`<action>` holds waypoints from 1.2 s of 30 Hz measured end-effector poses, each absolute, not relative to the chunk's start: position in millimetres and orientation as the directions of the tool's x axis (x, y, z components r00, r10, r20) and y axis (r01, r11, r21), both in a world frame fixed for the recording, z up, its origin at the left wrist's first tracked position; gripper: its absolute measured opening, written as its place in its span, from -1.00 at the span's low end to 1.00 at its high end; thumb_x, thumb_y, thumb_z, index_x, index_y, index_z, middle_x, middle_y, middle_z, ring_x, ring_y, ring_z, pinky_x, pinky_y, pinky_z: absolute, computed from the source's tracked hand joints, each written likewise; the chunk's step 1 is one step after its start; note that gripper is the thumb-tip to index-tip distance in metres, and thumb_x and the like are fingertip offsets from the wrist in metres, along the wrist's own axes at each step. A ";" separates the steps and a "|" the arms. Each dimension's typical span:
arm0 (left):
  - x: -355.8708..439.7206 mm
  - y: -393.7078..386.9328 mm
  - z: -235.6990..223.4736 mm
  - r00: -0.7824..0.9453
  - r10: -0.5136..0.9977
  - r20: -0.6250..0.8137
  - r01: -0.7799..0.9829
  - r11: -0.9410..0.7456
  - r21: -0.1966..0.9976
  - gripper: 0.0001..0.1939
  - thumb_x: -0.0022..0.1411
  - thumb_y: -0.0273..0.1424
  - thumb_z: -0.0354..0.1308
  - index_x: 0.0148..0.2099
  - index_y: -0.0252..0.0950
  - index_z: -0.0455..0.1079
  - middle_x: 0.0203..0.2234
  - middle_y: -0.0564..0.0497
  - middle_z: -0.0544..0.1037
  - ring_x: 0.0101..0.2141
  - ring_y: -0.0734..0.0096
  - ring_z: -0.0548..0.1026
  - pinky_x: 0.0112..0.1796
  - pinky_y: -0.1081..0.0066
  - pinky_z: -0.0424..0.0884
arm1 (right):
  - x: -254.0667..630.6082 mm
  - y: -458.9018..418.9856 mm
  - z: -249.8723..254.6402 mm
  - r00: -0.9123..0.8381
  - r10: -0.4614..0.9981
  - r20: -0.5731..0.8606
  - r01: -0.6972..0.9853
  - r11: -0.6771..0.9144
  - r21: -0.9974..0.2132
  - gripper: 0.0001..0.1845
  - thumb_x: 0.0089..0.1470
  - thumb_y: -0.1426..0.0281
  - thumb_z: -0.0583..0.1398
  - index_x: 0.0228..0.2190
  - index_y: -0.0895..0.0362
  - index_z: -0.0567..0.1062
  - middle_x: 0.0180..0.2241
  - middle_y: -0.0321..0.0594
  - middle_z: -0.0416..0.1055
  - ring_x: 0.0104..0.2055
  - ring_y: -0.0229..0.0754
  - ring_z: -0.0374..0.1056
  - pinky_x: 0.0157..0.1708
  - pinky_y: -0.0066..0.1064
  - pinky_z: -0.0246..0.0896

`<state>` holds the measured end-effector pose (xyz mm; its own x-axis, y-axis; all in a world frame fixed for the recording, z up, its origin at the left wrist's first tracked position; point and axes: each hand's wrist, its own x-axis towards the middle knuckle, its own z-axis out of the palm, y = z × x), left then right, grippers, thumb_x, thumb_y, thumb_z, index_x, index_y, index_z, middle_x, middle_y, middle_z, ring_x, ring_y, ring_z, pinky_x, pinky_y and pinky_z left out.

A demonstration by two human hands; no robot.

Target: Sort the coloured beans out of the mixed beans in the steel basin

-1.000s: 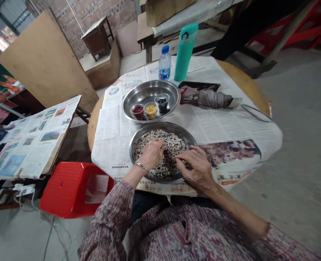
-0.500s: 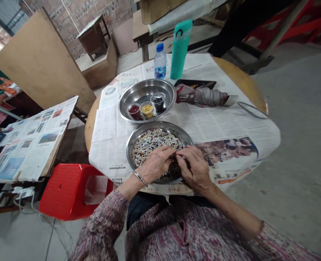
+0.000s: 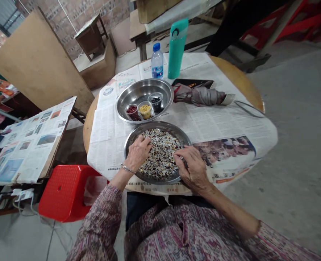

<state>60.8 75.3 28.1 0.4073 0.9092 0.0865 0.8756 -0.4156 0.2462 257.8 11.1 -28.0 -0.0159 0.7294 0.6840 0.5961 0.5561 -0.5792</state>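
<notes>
A steel pan (image 3: 182, 135) in front of me holds a heap of mixed beans (image 3: 162, 150), white, dark and red. My left hand (image 3: 137, 154) rests on the left part of the heap with its fingers curled, and what they hold is hidden. My right hand (image 3: 191, 166) lies at the pan's right side, fingers bent in a pinch on the beans. Behind it a second steel pan (image 3: 128, 95) carries three small cups: red beans (image 3: 132, 110), yellow beans (image 3: 145, 108) and black beans (image 3: 156, 100).
Newspaper (image 3: 217, 123) covers the round table (image 3: 242, 81). At the back stand a water bottle (image 3: 157, 61) and a teal flask (image 3: 175, 49); a folded umbrella (image 3: 201, 96) lies to the right. A red stool (image 3: 65, 192) and a paper-covered board (image 3: 32, 137) are at my left.
My left hand has moved from the middle of the heap, where it met my right hand, out to the pan's left side. My right hand stayed nearly in place.
</notes>
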 end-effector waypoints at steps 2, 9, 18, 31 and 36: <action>54.2 60.2 31.4 0.389 0.918 0.074 0.878 -0.394 0.271 -0.74 0.33 -0.23 0.14 -0.01 -0.25 0.38 -0.15 -0.04 0.41 -0.08 0.30 0.45 0.00 0.30 0.43 | 258.1 11.0 -28.7 -0.014 0.729 0.685 0.588 0.560 -0.584 -0.85 0.17 0.50 0.11 -0.24 0.04 0.41 -0.31 -0.21 0.48 -0.21 -0.11 0.38 0.07 -0.08 0.23; 73.2 25.1 29.6 0.603 0.795 -0.060 0.750 -0.539 0.383 -0.75 0.33 -0.35 0.14 0.05 -0.18 0.34 -0.13 -0.01 0.37 -0.14 0.37 0.44 -0.07 0.36 0.46 | 257.6 11.4 -30.0 -0.023 0.739 0.673 0.583 0.557 -0.591 -0.84 0.16 0.50 0.11 -0.25 0.03 0.42 -0.31 -0.24 0.49 -0.23 -0.10 0.39 0.05 -0.07 0.23; 110.0 78.8 26.2 0.685 0.723 0.093 0.703 -0.689 0.178 -0.76 0.38 -0.47 -0.02 0.00 -0.26 0.40 -0.04 -0.11 0.40 -0.02 0.22 0.35 -0.07 0.28 0.43 | 257.6 11.3 -35.0 0.027 0.726 0.687 0.585 0.546 -0.600 -0.79 0.17 0.47 0.12 -0.15 0.02 0.40 -0.21 -0.16 0.47 -0.09 -0.02 0.37 0.00 -0.07 0.27; 57.7 100.2 35.0 0.429 0.902 0.049 0.900 -0.431 0.060 -0.80 0.41 -0.45 -0.05 -0.07 -0.25 0.40 -0.19 -0.05 0.43 -0.14 0.33 0.42 -0.08 0.38 0.39 | 257.4 11.4 -31.5 -0.003 0.714 0.700 0.601 0.561 -0.570 -0.78 0.16 0.50 0.13 -0.14 0.04 0.39 -0.22 -0.16 0.47 -0.09 -0.04 0.36 0.04 -0.08 0.24; 46.0 58.7 39.7 0.372 0.928 0.026 0.914 -0.371 0.166 -0.71 0.32 -0.26 0.15 0.04 -0.22 0.31 -0.13 -0.03 0.38 -0.11 0.31 0.46 -0.07 0.34 0.45 | 256.8 10.8 -29.4 -0.001 0.720 0.694 0.598 0.557 -0.576 -0.78 0.16 0.50 0.12 -0.15 0.03 0.40 -0.22 -0.18 0.48 -0.11 -0.05 0.36 0.03 -0.08 0.24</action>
